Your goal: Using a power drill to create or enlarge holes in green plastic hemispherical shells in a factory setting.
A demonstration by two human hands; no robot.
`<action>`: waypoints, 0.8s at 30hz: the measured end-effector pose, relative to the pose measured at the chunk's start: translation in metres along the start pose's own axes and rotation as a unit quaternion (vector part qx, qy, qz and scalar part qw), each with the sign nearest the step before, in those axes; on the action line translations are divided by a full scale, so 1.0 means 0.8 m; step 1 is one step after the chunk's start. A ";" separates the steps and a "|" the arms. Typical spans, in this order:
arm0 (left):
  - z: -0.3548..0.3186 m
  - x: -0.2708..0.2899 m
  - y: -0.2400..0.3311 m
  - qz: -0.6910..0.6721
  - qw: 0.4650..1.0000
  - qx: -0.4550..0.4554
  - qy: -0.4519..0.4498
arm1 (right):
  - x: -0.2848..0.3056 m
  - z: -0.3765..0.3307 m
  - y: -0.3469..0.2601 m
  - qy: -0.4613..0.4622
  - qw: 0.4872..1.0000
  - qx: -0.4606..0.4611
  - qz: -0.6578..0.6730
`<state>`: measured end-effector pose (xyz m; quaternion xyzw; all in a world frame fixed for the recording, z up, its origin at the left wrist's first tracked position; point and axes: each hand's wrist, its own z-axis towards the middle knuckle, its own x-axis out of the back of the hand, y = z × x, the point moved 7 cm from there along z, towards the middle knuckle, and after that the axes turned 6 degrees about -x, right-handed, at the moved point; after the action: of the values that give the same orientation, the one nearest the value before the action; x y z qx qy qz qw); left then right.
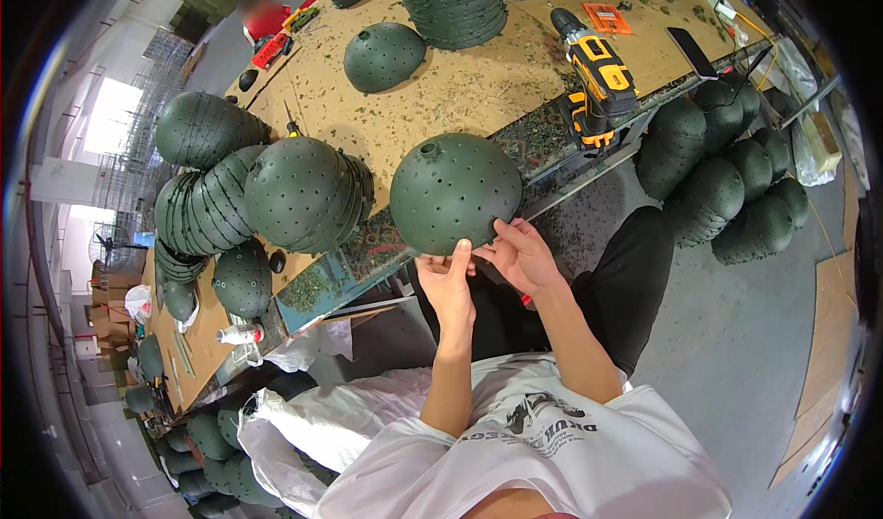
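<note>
A dark green plastic half-sphere shell (pixel 455 192), dotted with small holes and bearing a short round stub near its top, rests at the table's near edge with its domed side up. My left hand (pixel 448 280) grips its near rim, thumb on the outside and fingers beneath. Just to the right, my right hand (pixel 522 254) pinches the same rim between thumb and fingers. The fingers under the rim are partly hidden. Left of the shell lies a nested stack of similar shells (pixel 299 192) on its side.
A yellow and black cordless drill (pixel 600 73) lies right of the shell, near a phone (pixel 690 51) and an orange tray (pixel 607 17). Green scraps litter the cardboard-topped table (pixel 469 77). More stacked shells (pixel 708 174) sit on the floor at right. Someone in red (pixel 264 22) is beyond the table.
</note>
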<state>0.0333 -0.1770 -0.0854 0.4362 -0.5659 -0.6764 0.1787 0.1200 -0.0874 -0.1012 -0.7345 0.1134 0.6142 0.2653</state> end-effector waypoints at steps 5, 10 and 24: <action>-0.006 0.030 0.029 0.180 0.974 -0.094 0.103 | 0.001 0.000 0.010 -0.013 0.999 -0.014 -0.027; -0.002 0.006 0.097 0.502 0.819 -0.274 0.049 | -0.004 -0.001 0.007 -0.010 0.998 -0.007 -0.069; 0.050 -0.103 0.134 0.543 0.650 -0.363 -0.388 | 0.019 -0.003 -0.016 -0.024 0.995 0.015 -0.098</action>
<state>0.0202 -0.1239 0.0446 -0.3516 -0.4290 -0.7171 0.4220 0.1317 -0.0760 -0.1121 -0.7233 0.0437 0.6006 0.3380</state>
